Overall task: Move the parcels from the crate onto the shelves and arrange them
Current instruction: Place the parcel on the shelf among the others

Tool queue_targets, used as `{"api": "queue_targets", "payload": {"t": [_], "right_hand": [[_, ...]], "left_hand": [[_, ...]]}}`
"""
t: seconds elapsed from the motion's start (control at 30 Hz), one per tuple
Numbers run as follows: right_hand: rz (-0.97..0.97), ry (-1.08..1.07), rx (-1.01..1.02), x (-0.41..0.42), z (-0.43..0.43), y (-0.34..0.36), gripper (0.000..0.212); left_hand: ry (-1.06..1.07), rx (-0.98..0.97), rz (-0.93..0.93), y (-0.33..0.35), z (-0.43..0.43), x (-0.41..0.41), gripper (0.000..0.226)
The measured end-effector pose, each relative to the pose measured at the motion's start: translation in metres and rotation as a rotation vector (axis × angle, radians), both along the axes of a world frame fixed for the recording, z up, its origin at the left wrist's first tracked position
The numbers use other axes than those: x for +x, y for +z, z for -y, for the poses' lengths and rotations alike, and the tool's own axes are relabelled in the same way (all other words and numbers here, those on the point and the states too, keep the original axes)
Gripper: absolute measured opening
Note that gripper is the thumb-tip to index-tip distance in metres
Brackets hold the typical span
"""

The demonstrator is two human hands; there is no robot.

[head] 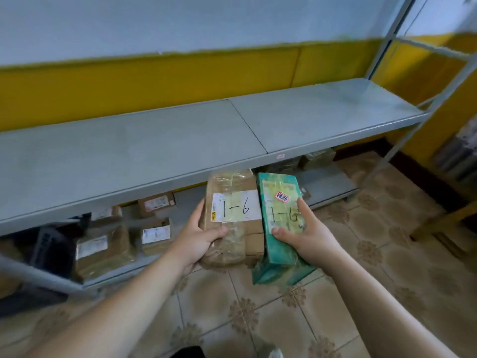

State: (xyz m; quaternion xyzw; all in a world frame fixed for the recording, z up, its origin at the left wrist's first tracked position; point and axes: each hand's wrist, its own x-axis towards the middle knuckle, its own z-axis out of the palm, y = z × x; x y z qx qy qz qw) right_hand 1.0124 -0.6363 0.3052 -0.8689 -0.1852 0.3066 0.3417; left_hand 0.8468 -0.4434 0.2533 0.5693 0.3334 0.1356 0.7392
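Observation:
My left hand (198, 236) grips a brown cardboard parcel (233, 200) wrapped in clear tape, its white label marked "1-6". Right beside it, my right hand (304, 233) grips a green parcel (280, 251), also marked "1-6" and bearing a red sticker. Both parcels are held side by side in the air, just in front of the edge of a grey metal shelf (160, 151) whose top is bare. No crate is in view.
On the lower shelf (325, 182) lie several brown parcels with white labels (103, 251), plus more at the back right (318, 157). A dark object (51, 244) sits at far left. Shelf uprights (387, 40) rise at right. Patterned floor tiles lie below.

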Motion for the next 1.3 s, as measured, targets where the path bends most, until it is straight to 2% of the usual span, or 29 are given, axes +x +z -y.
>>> {"api": "queue_targets", "payload": {"t": [0.17, 0.3, 0.5, 0.73, 0.8, 0.93, 1.03, 1.17, 1.23, 1.3], "right_hand": [[-0.078, 0.122, -0.021, 0.025, -0.035, -0.036, 0.111], [-0.101, 0.185, -0.091, 0.028, -0.074, -0.067, 0.112], [-0.141, 0.221, -0.142, 0.040, -0.136, -0.149, 0.113], [-0.160, 0.259, -0.106, 0.101, -0.210, -0.314, 0.110], [-0.131, 0.283, -0.081, 0.120, -0.228, -0.368, 0.109], [-0.049, 0.312, -0.023, 0.152, -0.256, -0.465, 0.112], [0.046, 0.325, 0.007, 0.175, -0.269, -0.515, 0.113], [0.177, 0.361, -0.006, 0.194, -0.282, -0.558, 0.113], [0.174, 0.378, 0.051, 0.198, -0.289, -0.573, 0.101], [0.195, 0.388, 0.112, 0.202, -0.297, -0.584, 0.068]], "left_hand": [[0.126, -0.078, -0.107, -0.029, -0.011, 0.001, 0.093], [0.134, -0.113, -0.189, -0.055, -0.040, -0.007, 0.102], [0.107, -0.136, -0.295, -0.133, -0.100, 0.000, 0.089], [0.200, -0.093, -0.359, -0.297, -0.160, 0.058, 0.083], [0.219, -0.093, -0.359, -0.352, -0.176, 0.076, 0.088], [0.258, -0.081, -0.342, -0.456, -0.207, 0.107, 0.083], [0.287, -0.078, -0.293, -0.519, -0.229, 0.127, 0.082], [0.297, -0.012, -0.261, -0.572, -0.255, 0.152, 0.086], [0.262, 0.026, -0.252, -0.587, -0.269, 0.166, 0.090], [0.235, 0.075, -0.249, -0.598, -0.282, 0.177, 0.093]]}}
